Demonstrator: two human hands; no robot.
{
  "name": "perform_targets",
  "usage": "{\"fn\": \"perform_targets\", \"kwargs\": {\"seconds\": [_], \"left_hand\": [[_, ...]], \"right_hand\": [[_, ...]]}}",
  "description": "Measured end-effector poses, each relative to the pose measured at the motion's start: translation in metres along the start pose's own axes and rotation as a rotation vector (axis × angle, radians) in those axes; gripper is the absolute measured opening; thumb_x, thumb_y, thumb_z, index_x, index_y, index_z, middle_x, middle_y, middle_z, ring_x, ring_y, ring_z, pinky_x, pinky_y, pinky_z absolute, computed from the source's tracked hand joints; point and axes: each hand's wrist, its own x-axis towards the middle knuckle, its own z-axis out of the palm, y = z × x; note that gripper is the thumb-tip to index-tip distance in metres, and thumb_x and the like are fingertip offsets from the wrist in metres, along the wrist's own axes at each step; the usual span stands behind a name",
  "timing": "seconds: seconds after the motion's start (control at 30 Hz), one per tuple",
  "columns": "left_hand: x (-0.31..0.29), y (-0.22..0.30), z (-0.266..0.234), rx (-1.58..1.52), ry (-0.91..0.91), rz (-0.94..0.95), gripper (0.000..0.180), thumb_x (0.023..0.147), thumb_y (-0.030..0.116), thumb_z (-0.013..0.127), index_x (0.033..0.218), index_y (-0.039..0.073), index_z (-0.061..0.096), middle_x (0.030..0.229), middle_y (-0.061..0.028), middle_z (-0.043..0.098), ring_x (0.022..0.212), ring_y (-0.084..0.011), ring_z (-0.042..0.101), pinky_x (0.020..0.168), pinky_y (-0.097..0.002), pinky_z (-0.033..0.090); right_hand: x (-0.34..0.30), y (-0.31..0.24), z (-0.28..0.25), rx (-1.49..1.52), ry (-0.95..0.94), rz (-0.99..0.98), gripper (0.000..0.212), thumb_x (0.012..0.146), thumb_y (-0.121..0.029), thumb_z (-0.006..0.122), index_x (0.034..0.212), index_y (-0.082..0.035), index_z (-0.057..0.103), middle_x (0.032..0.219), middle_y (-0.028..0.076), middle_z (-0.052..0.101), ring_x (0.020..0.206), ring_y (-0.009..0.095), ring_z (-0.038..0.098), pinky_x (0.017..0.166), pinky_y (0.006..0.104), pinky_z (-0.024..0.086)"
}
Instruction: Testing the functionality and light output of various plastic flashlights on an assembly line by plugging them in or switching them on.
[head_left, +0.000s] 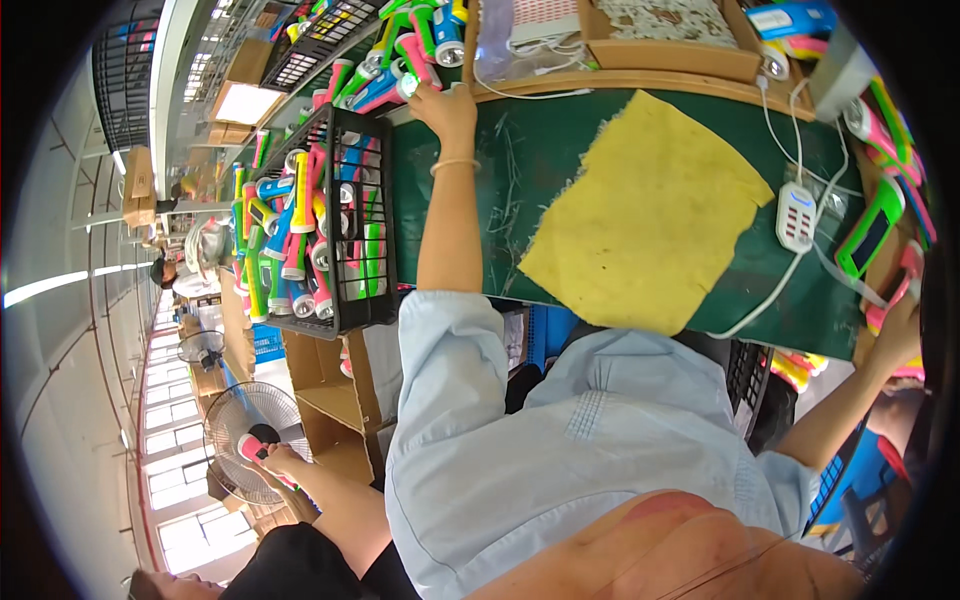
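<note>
My left hand [447,110] reaches to the far left edge of the green table, its fingers closed round the near end of a pink flashlight [413,52]. A glowing lamp head [408,86] shows right beside those fingers. At the far right rim, my right hand [898,330] is closed on a pink-and-white flashlight [908,272], partly hidden and bent by the lens. Between my arms, a ragged yellow cloth [650,220] lies flat on the table. Near the right hand rests a green flashlight with a dark panel [870,228].
A black crate [345,318] full of colourful flashlights stands left of the table. A white power strip [796,216] with cables lies at right. A cardboard tray [690,65] of small white parts is at the back. Behind left, a co-worker's hand [280,458] holds something pink near a fan.
</note>
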Motion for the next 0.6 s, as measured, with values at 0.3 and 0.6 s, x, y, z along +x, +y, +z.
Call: {"fn": "perform_targets", "kwargs": {"seconds": [0.3,0.6], "left_hand": [[0.070,-0.067,0.059,-0.004,-0.005,-0.271,0.043,0.070,0.013,0.064,0.098,-0.010,0.040,0.091,-0.0258,0.054,0.083,-0.0373,0.056,0.071,-0.0421,0.045],[-0.121,0.095,-0.117,-1.176,-0.757,-0.407,0.027,0.084,0.017,0.054,0.104,0.003,0.041,0.091,-0.0076,0.052,0.079,-0.0140,0.054,0.064,-0.0282,0.049]], "right_hand": [[-0.088,-0.172,0.047,1.113,-0.784,0.333,0.039,0.081,0.004,0.034,0.115,0.006,0.051,0.096,0.017,0.058,0.078,0.020,0.061,0.069,0.0285,0.049],[-0.076,-0.279,0.079,1.365,-1.146,0.757,0.061,0.084,-0.038,0.055,0.125,0.004,0.040,0.111,0.016,0.054,0.096,0.021,0.055,0.081,0.0309,0.044]]}}
